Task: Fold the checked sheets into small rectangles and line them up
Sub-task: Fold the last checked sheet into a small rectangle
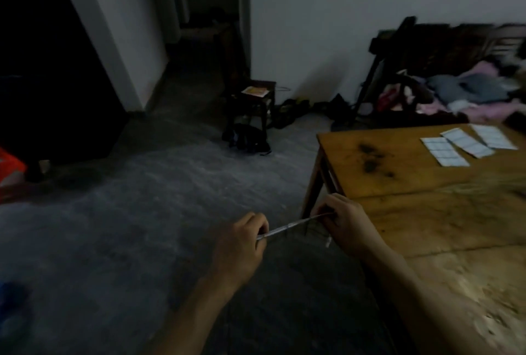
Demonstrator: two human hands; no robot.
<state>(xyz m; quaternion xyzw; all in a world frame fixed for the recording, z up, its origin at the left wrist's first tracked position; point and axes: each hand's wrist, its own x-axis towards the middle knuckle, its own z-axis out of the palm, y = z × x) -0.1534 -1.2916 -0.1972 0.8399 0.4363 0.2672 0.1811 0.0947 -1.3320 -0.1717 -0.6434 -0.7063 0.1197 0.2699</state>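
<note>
Two hands pinch one checked sheet [296, 226] edge-on off the table's [398, 181] corner: left hand [242, 243] and right hand [345, 222] each clamp fingers on one end, its long axis running between them. Three folded rectangles [466, 144] lie in a row well beyond and right of the fingers, nearer the right hand.

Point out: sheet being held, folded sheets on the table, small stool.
held sheet [296, 225], head view, middle of its edge-on span between the hands
folded checked sheets [444, 151], head view, centre of the leftmost one
wooden stool [256, 92], head view, its seat top
</note>
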